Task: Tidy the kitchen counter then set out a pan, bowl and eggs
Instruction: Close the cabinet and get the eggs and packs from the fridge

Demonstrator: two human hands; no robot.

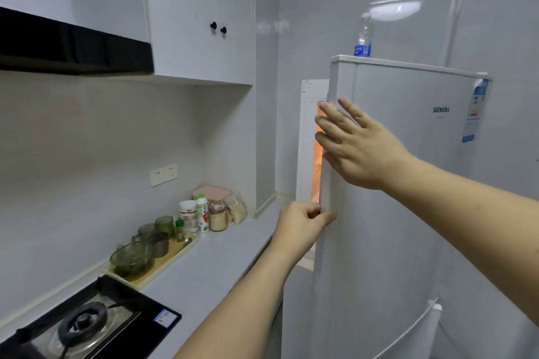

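Observation:
A white fridge stands at the right, its upper door (408,183) slightly ajar with orange light showing in the gap. My left hand (303,224) grips the door's left edge low down. My right hand (355,140) lies flat on the door's front near the same edge, fingers spread. A green glass bowl (131,256) sits on a wooden tray (163,265) on the counter at the left. No pan or eggs are visible.
Grey counter (221,265) runs along the left wall with a gas hob (84,320) in front, glass cups (159,233), jars and bottles (204,213) at the back. A water bottle (363,35) stands on the fridge top. Range hood (73,46) and wall cabinets hang above.

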